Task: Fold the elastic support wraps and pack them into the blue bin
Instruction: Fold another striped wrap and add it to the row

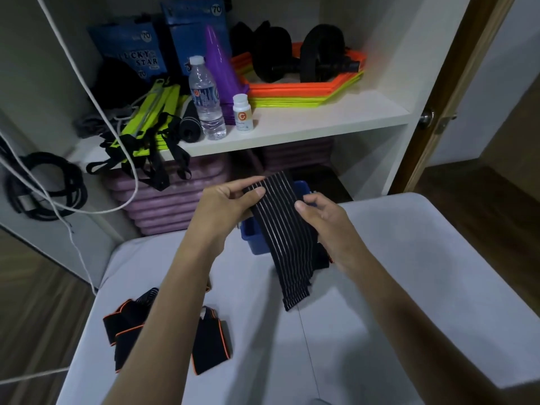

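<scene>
We hold one striped wrap (280,229) up over the blue bin (253,239), which sits at the far edge of the bed (409,273). Our left hand (225,206) pinches its top edge, thumb on the face; our right hand (324,220) curls round its right side. The tail hangs loose toward the bed. If either grip slackens, the elastic may spring open and undo the fold. More wraps (210,340) lie on the bed, near our left arm.
</scene>
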